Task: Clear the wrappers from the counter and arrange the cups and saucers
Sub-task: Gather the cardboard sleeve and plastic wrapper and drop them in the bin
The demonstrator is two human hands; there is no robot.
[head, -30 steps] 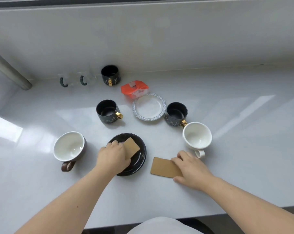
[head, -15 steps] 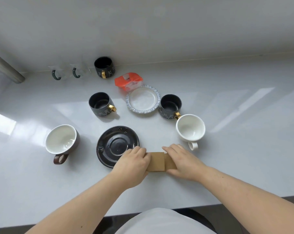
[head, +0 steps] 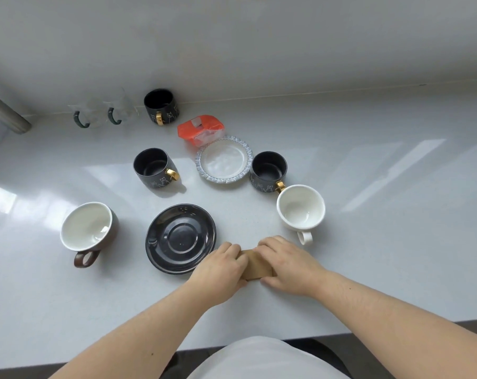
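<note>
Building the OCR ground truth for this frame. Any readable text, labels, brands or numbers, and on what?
None can be read.
Three black mugs: white line drawings of small animals on their sides, no lettering.
Orange packet: a pale patch on top, too blurred to tell whether it is print.
Brown wrappers under the left hand and right hand: the visible part is plain.
Saucers and the other cups: unmarked.

from the saucer [head: 180, 237], you see a cup [head: 88, 231] left, wrappers [head: 256, 265] right, a plate [head: 224, 159] behind.
</note>
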